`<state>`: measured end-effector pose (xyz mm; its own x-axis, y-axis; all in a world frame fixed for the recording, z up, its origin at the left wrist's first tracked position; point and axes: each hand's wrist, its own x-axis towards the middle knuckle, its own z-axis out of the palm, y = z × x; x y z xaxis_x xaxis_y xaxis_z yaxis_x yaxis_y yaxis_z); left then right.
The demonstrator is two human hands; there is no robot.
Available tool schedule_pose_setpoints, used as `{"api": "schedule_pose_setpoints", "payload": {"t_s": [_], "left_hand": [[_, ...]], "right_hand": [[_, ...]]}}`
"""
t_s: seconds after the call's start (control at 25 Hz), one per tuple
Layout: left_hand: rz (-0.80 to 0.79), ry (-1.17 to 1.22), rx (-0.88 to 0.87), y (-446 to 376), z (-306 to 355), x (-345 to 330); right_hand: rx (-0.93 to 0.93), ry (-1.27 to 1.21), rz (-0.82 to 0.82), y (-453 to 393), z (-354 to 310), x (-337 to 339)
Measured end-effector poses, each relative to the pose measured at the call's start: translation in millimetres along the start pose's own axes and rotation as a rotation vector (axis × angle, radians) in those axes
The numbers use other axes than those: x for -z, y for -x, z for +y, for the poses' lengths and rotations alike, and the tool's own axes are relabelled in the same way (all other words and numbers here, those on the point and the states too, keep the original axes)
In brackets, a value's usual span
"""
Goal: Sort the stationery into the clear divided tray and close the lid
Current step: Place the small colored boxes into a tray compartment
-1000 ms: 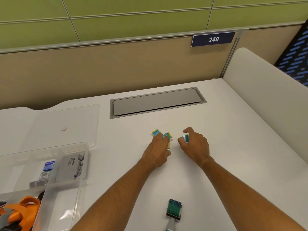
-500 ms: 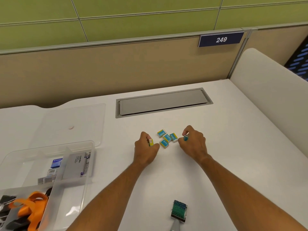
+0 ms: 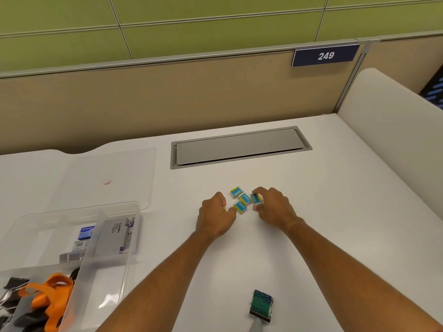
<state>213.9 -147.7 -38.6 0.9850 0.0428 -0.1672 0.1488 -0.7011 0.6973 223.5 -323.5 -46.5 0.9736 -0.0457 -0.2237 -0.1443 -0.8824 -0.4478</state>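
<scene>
Several small blue-and-yellow boxes lie mid-desk. Three of them sit loose: a far one (image 3: 236,192), a middle one (image 3: 245,199) and a near one (image 3: 240,207). My right hand (image 3: 274,208) pinches a fourth box (image 3: 256,198) at the cluster's right edge. My left hand (image 3: 214,218) is curled on the left, a sliver of yellow box showing in its fingers and its thumb against the near box. The clear divided tray (image 3: 72,210) stands at the left, with its lid (image 3: 115,168) lying flat behind it.
The tray holds a grey box (image 3: 112,236), a small blue box (image 3: 86,232), orange scissors (image 3: 48,300) and black clips. A green-topped stamp (image 3: 261,305) stands near the front edge. A grey cable hatch (image 3: 239,147) is set into the desk behind the boxes; partitions close the back and right.
Both hands pulled apart from the cluster, exposing the loose boxes, then closed back in. My right hand now grips the rightmost box, and my left thumb touches the near one.
</scene>
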Motion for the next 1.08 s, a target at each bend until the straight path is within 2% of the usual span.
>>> {"api": "schedule_pose_setpoints", "payload": {"t_s": [0.16,0.32,0.44,0.56,0.8,0.92,1.08], "left_hand": [[-0.066,-0.2,-0.124,2,6,-7],[-0.134,-0.311,-0.116,-2,10,-20],[-0.131,-0.388,-0.129,-3,9,-27],[-0.087,-0.374,-0.11,-1,11,-25],[-0.001,-0.133,-0.006,0,6,-4],[0.047,-0.087,-0.066,-4,0,6],[0.059,-0.121,-0.119,-15,-4,10]], "right_hand": [[-0.05,-0.148,0.126,5,6,6],[-0.16,-0.437,0.21,14,9,14],[-0.185,-0.538,0.233,16,11,14],[-0.154,-0.541,0.246,15,12,13],[-0.118,-0.542,0.202,13,2,6],[-0.07,-0.442,0.202,7,-3,3],[-0.116,-0.369,0.201,1,-12,-3]]}}
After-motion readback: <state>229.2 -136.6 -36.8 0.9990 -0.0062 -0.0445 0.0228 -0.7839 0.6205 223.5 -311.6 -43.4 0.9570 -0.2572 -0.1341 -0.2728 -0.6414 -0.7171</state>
